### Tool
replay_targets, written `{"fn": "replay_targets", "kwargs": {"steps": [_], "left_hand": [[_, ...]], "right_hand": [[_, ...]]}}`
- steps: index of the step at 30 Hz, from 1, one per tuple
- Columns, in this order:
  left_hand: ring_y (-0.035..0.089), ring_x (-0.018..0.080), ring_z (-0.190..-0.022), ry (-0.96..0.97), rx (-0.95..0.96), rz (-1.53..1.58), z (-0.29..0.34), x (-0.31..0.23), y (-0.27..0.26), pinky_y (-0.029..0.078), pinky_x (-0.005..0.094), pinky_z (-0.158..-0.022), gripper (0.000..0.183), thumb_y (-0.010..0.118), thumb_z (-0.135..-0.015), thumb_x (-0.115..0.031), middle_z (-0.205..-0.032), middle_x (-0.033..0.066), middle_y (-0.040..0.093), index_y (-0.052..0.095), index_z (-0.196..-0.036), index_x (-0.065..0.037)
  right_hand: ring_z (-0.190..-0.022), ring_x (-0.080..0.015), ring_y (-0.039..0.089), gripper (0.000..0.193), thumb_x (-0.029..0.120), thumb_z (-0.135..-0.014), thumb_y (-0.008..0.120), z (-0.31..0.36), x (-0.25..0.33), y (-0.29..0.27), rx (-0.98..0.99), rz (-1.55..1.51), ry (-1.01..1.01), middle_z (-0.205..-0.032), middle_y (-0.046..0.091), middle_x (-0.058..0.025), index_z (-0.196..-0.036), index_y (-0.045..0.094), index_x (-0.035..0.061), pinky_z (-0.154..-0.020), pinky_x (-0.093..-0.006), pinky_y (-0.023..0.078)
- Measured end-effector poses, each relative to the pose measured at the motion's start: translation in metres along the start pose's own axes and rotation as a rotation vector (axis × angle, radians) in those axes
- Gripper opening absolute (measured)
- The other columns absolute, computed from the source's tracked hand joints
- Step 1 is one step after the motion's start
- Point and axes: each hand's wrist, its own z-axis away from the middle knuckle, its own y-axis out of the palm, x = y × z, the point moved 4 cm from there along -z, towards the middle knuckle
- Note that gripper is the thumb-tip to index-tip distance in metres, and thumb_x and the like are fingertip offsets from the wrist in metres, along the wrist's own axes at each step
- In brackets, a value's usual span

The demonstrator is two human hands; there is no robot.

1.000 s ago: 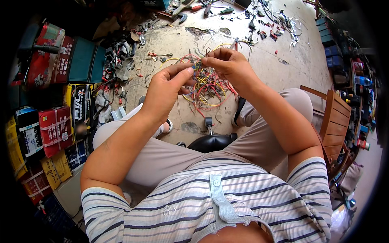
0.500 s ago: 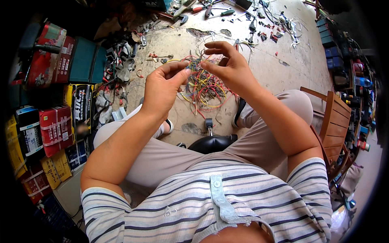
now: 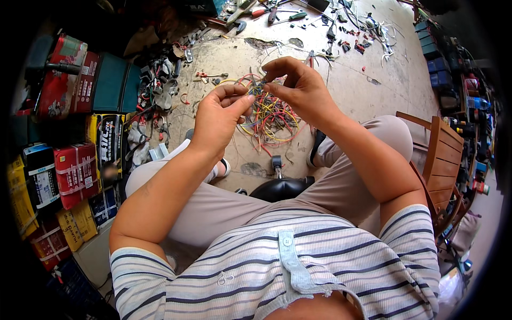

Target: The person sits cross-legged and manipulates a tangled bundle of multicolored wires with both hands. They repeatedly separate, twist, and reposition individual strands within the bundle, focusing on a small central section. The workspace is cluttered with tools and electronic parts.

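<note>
My left hand [image 3: 217, 118] is held up with its thumb and forefinger pressed together; whatever lies between them is too small to make out. Facing it, my right hand [image 3: 300, 88] is raised with curled fingers apart from the thumb, and I see nothing clearly held in it. Behind and below both hands, a tangled heap of thin wires [image 3: 274, 120] in red, yellow and dark colours spreads over the concrete floor. Against this heap, any single strand between my fingertips cannot be told apart.
Stacked boxes [image 3: 76, 173] and a teal case [image 3: 109, 82] line the left. Scrap parts [image 3: 160, 85] lie beside them. Screwdrivers [image 3: 296, 17] and cut connectors [image 3: 357, 47] are scattered at the far side. A wooden chair [image 3: 441, 160] stands right, before a loaded shelf. A black rounded seat [image 3: 280, 189] sits between my legs.
My right hand's fingers have curled slightly down toward the thumb. The left hand has shifted a little lower and right, its pinch unchanged. The wire heap looks the same.
</note>
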Motion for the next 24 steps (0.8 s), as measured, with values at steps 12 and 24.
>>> {"fn": "replay_targets", "kwargs": {"steps": [12,24], "left_hand": [[0.060,0.0078,-0.072,-0.008,-0.003,0.043,0.001,-0.001,0.001,0.046,0.0191,-0.062,0.020,0.064,-0.085,-0.011,-0.089,0.0045,0.066,0.060,-0.102,-0.002],[0.060,0.0079,-0.073,0.038,-0.046,0.110,0.000,-0.007,-0.001,0.048,0.0187,-0.063,0.014,0.064,-0.085,-0.010,-0.087,0.0036,0.065,0.060,-0.098,-0.004]], "right_hand": [[-0.061,-0.0077,0.052,0.026,0.010,-0.078,0.068,0.002,0.002,0.001,-0.035,0.037,-0.006,-0.084,0.065,-0.0045,-0.101,0.060,0.0020,-0.059,-0.0252,0.045],[-0.075,-0.0104,0.059,0.027,0.021,-0.084,0.064,0.003,-0.015,0.009,0.090,-0.044,0.245,-0.084,0.066,-0.0081,-0.100,0.065,0.0000,-0.066,-0.0249,0.047]]}}
